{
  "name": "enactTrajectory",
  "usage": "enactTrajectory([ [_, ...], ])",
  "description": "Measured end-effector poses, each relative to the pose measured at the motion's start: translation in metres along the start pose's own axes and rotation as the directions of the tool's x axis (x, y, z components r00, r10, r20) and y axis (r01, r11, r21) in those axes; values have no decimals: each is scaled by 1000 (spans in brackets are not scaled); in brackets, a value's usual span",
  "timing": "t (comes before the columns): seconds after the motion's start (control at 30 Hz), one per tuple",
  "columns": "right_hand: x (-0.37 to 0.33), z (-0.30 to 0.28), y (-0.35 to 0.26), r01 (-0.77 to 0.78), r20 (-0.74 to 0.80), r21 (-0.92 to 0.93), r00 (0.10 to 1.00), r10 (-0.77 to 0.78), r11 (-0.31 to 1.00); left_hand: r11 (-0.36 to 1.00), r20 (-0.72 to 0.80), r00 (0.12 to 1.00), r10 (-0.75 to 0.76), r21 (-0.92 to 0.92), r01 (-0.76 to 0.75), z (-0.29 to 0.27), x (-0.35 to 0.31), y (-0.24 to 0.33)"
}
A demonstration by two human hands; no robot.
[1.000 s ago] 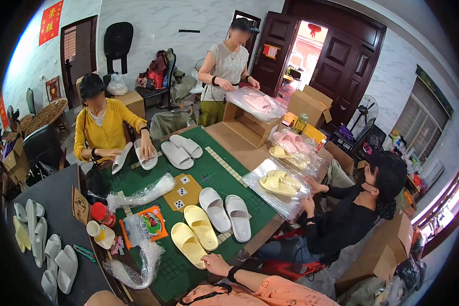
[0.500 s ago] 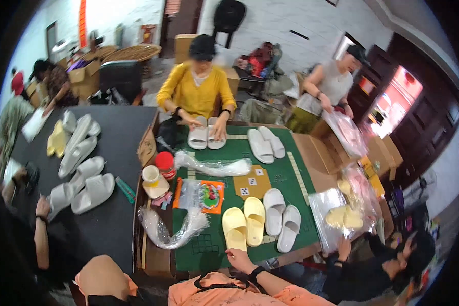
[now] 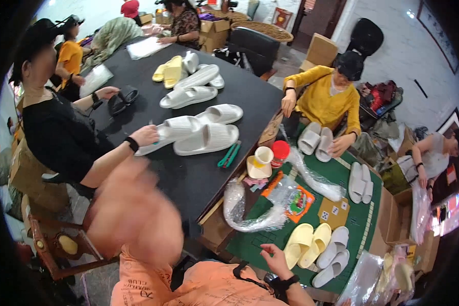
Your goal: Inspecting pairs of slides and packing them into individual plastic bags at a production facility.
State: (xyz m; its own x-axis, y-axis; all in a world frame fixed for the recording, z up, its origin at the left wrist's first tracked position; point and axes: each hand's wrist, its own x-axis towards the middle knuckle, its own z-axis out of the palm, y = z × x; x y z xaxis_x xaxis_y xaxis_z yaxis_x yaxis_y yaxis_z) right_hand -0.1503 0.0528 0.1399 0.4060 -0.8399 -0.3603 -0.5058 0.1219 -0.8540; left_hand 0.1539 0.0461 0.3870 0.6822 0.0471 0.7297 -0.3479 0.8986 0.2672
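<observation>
My left hand (image 3: 132, 204) is a large smear of motion above the gap beside the black table; its fingers cannot be made out. Loosely bent, with finger and thumb apart, my right hand (image 3: 274, 261) is over the front edge of the green table and holds nothing I can see. Just right of it lies a pair of yellow slippers (image 3: 297, 245), toes toward the far side. A pair of light grey slippers (image 3: 333, 248) is beside them.
The black table (image 3: 188, 176) bears white slippers (image 3: 209, 140), yellow slippers (image 3: 168, 71) and a green cutter (image 3: 229, 154). Clear plastic bags (image 3: 250, 211), a cup (image 3: 263, 157) and a red-lidded jar (image 3: 280, 151) occupy the green table (image 3: 252, 250). Co-workers handle slippers left and opposite.
The view has swung left, bringing more of the black table and its workers in. My right hand has come away from the yellow slippers. My left arm has moved and is blurred.
</observation>
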Motion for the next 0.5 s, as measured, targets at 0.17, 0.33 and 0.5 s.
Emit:
enactTrajectory([
  [0.17,-17,-18,-178,323,397,496,741,-541,806,485,100,636,-765,739,467,-90,-31,-150],
  [0.33,-24,8,-281,-135,386,922,241,-890,363,17,-119,652,-749,980,198,-205,-88,-229],
  [0.5,-2,37,-313,-3,247,969,65,-967,248,-262,-366,843,-393,924,279,-211,-89,-271],
])
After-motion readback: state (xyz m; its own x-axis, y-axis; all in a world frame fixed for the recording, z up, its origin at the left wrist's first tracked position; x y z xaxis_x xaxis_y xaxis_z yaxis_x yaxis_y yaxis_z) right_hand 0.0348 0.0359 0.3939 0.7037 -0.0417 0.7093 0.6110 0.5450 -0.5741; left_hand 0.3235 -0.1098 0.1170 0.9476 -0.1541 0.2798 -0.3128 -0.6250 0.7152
